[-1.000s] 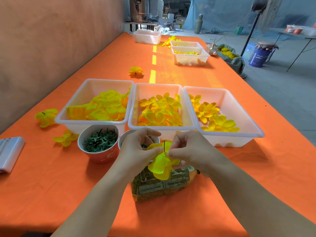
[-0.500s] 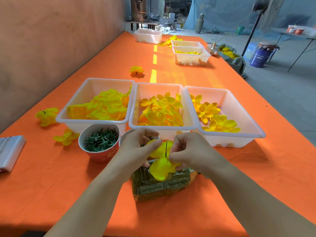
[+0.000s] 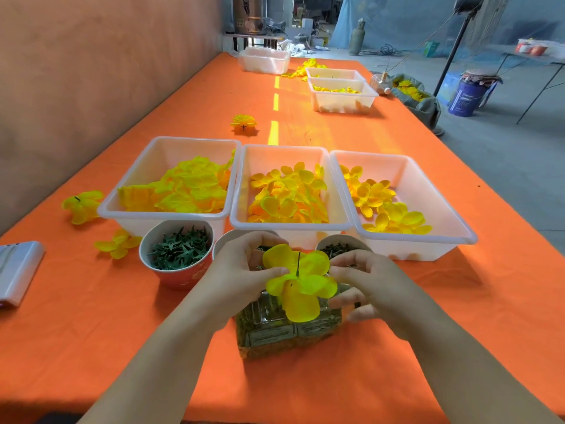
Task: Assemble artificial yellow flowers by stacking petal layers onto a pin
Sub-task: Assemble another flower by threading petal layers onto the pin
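Observation:
I hold a yellow petal layer (image 3: 301,286) threaded on a dark pin (image 3: 298,263) that sticks up through its centre. My left hand (image 3: 241,270) pinches the layer's left side, thumb on top. The loosely spread fingertips of my right hand (image 3: 376,286) touch its right edge. Behind stand three white trays: large petals (image 3: 183,191) on the left, medium petals (image 3: 287,197) in the middle, small petals (image 3: 385,206) on the right.
A red cup of green calyx pieces (image 3: 177,249) stands left of my hands, and two more cups (image 3: 342,244) are partly hidden behind them. A clear plastic box (image 3: 287,335) lies under the flower. Finished flowers (image 3: 81,205) and a white device (image 3: 16,270) lie at left.
The petal layer has slid down the pin and spread flat. My right hand's fingers have let go of their pinch and moved to the layer's right edge.

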